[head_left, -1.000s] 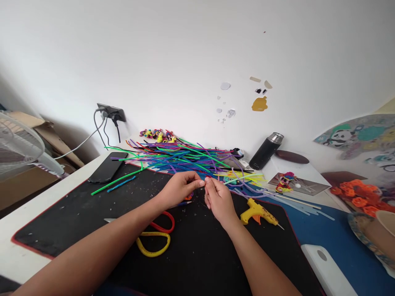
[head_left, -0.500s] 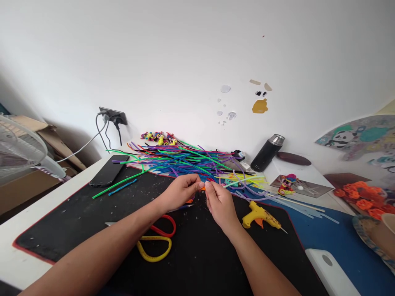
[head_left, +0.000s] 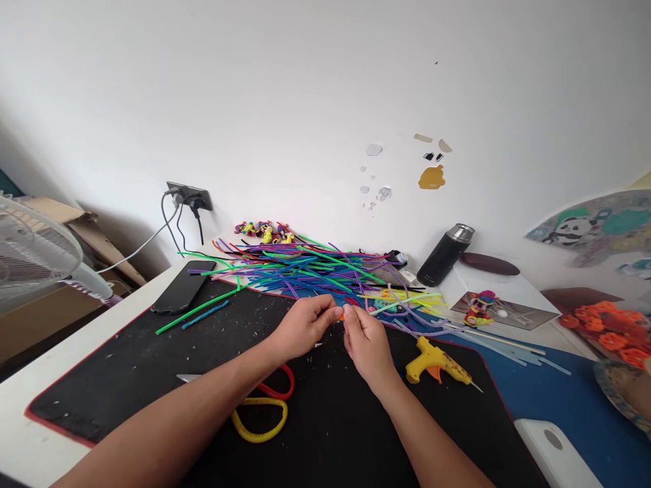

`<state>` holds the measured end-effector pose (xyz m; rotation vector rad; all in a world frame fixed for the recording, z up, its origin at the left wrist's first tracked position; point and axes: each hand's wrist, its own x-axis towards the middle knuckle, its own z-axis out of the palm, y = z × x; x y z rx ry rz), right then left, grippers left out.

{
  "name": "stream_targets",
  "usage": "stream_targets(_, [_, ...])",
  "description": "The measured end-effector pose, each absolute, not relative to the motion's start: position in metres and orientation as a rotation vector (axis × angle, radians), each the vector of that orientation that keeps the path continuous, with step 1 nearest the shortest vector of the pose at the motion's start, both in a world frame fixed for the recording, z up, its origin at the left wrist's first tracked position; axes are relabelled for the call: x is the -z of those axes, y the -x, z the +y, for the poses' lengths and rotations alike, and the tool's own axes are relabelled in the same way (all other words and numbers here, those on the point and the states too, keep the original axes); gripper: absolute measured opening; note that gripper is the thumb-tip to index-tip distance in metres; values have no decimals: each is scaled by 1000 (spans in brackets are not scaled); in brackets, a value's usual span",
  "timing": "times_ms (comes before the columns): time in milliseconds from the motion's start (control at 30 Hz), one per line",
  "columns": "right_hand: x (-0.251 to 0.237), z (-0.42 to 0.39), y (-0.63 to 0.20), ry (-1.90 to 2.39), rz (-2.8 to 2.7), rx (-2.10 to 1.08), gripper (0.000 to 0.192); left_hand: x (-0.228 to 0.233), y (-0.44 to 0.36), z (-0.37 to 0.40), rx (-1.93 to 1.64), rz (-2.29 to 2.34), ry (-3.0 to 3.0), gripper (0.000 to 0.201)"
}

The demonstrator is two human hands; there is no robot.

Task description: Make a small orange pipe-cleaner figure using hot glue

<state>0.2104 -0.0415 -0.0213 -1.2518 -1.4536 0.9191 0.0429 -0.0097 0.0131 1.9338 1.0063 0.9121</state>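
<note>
My left hand (head_left: 304, 327) and my right hand (head_left: 367, 342) meet over the black mat (head_left: 152, 352), fingertips together. Both pinch a small orange piece (head_left: 341, 314), mostly hidden by my fingers. Just behind my hands lies a big heap of coloured pipe cleaners (head_left: 310, 271). Scissors (head_left: 262, 407) with red and yellow handles lie under my left forearm. A yellow glue gun (head_left: 437, 360) lies right of my right hand.
A black phone (head_left: 183, 287) and a green pipe cleaner (head_left: 196, 310) lie at the mat's left. A black flask (head_left: 445, 255), a small colourful figure (head_left: 478, 306) and orange flowers (head_left: 605, 324) stand to the right. A fan (head_left: 35, 254) is at far left.
The view has tilted slightly, shifting everything down and right. My hands stay joined; an orange piece now shows between my fingertips where a red bit showed before.
</note>
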Motion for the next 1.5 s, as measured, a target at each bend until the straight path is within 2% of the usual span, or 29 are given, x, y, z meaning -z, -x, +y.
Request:
stream_targets(233, [19, -40, -211, 1209, -1407, -973, 60, -8, -45, -12, -980, 1027, -1907, 40])
stream_targets(367, [16, -41, -212, 1227, -1441, -945, 61, -10, -42, -12, -931, 938, -1867, 32])
stream_targets(700, [16, -42, -211, 1258, -1489, -908, 62, -14, -31, -7, -880, 899, -2211, 13])
stream_targets(967, [16, -43, -209, 1233, -1458, -964, 63, -12, -34, -10, -930, 898, -2289, 18])
stream_targets(1200, [9, -45, -210, 1094, -1364, -1175, 63, -15, -33, -12, -926, 960, -2173, 21])
stream_targets(1500, [8, -46, -215, 1138, -1570, -1000, 58, -15, -32, -10, -937, 920, -2314, 26])
